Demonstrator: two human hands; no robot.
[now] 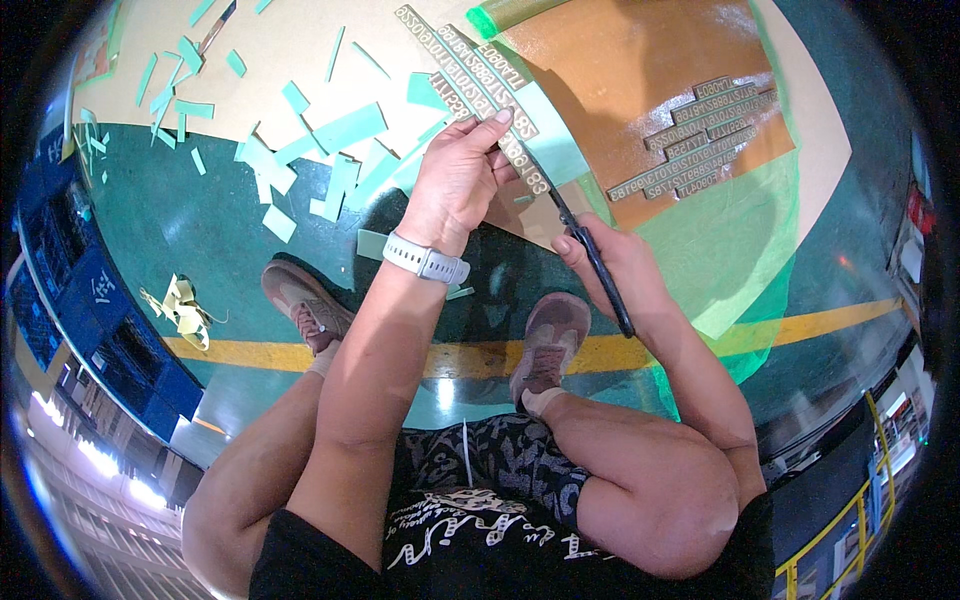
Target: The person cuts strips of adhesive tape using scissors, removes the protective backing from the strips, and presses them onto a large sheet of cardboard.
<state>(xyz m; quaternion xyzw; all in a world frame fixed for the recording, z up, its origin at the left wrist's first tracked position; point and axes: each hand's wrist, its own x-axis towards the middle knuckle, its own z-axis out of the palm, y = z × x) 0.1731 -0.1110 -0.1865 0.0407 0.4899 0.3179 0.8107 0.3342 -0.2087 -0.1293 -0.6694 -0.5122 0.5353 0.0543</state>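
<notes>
Now, lettered strips (470,72) in left hand (459,178), scissors (603,280) in right hand (636,272)

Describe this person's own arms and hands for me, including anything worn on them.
Both the left hand and the right hand are ungloved, with bare forearms. A pale grey, watch-style strap with small holes circles the left wrist; nothing shows on the right one. The short sleeves belong to a black fabric shirt with white lettering.
</notes>
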